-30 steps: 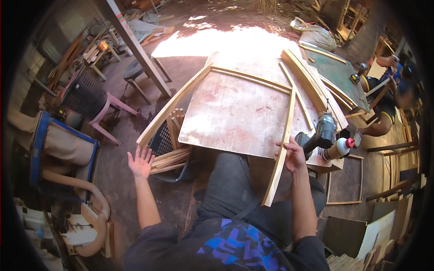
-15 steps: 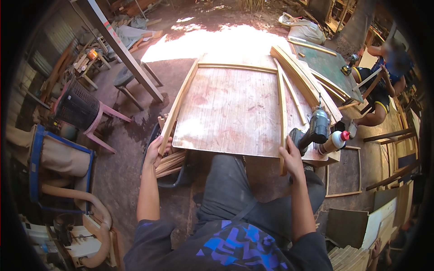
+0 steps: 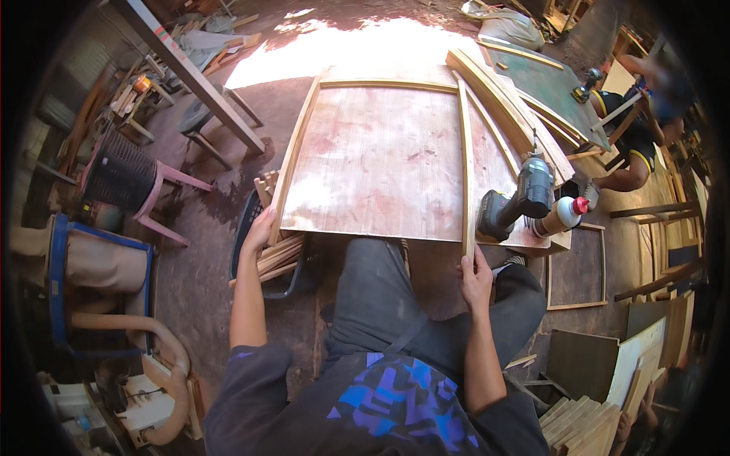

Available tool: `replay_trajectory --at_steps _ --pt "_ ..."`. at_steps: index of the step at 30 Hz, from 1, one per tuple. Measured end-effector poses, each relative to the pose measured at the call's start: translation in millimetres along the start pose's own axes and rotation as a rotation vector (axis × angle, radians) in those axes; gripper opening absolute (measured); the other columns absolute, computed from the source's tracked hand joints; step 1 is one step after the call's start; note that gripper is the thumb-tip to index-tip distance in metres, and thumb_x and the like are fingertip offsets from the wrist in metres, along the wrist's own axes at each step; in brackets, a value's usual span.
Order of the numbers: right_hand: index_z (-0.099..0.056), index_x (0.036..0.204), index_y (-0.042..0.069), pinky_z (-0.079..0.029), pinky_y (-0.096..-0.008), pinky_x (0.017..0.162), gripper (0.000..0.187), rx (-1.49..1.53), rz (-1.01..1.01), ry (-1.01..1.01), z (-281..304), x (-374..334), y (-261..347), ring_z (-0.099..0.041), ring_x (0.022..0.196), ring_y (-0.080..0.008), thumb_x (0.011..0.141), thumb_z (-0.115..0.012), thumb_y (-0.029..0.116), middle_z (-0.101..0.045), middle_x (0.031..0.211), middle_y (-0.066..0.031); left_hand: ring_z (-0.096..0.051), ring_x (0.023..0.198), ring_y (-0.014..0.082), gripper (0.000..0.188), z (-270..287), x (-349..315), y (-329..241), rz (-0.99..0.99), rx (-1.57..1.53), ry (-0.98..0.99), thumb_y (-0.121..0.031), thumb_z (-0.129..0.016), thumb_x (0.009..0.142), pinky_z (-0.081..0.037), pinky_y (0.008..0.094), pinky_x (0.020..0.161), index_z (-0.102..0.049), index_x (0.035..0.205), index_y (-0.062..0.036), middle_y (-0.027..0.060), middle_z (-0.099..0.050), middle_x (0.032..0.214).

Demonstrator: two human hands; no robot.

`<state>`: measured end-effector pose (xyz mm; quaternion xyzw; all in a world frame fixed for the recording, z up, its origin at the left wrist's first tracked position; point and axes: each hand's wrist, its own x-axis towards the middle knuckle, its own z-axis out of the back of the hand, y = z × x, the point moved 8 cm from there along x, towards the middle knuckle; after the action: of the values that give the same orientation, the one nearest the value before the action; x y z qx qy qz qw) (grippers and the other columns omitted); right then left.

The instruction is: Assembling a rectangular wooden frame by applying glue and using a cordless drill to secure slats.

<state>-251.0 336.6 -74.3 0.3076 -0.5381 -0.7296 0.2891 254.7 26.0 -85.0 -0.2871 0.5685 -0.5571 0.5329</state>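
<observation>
A three-sided frame of pale wood strips (image 3: 395, 85) lies on the board-topped work table (image 3: 372, 167), its two long sides running toward me. My left hand (image 3: 260, 230) is closed round the near end of the left strip, at the table's left front corner. My right hand (image 3: 477, 280) grips the near end of the right strip, which juts past the front edge. A cordless drill (image 3: 532, 190) stands on the table just right of that strip. Beside it a white bottle with a red cap (image 3: 563, 215) lies tilted.
Long loose strips (image 3: 506, 106) lie along the table's right side. A dark basket of wood sticks (image 3: 247, 228) sits below its left corner. At the right a person (image 3: 639, 129) works by a green-topped table (image 3: 532, 76). A pink chair (image 3: 156, 194) stands left.
My right hand has slid nearer to me, down to the end of the right strip. My left hand keeps hold of the left strip. The whole view has tilted slightly.
</observation>
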Motion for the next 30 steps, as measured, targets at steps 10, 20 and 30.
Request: replay_trajectory --at_steps 10,20,30 --pt "-0.056 0.141 0.007 -0.051 -0.0245 0.060 0.042 0.192 -0.211 0.048 12 6 -39 -0.061 0.070 -0.0082 0.104 -0.058 0.026 -0.065 0.094 -0.0013 -0.056 0.119 0.0136 0.046 -11 -4 -7 -0.053 0.271 -0.030 -0.023 -0.054 0.104 -0.042 0.0279 0.104 -0.052 0.145 -0.0022 0.0078 -0.063 0.133" --pt "-0.055 0.139 0.003 -0.046 -0.0217 0.058 0.042 0.280 -0.177 0.177 1 26 -38 -0.058 0.072 -0.0074 0.103 -0.059 0.024 -0.063 0.091 -0.0016 -0.061 0.102 0.0098 0.044 -1 6 -27 -0.066 0.294 -0.102 -0.028 -0.058 0.102 -0.048 0.0276 0.092 -0.058 0.141 -0.0092 0.0059 -0.071 0.118" --pt "-0.056 0.137 0.003 -0.043 -0.0213 0.055 0.039 0.278 -0.166 0.184 0 26 -44 -0.054 0.066 -0.0061 0.102 -0.061 0.019 -0.061 0.086 -0.0003 -0.066 0.094 0.0119 0.037 9 6 -3 -0.098 0.115 -0.196 -0.021 -0.063 0.097 -0.051 0.0284 0.086 -0.067 0.127 0.0001 0.0051 -0.074 0.106"
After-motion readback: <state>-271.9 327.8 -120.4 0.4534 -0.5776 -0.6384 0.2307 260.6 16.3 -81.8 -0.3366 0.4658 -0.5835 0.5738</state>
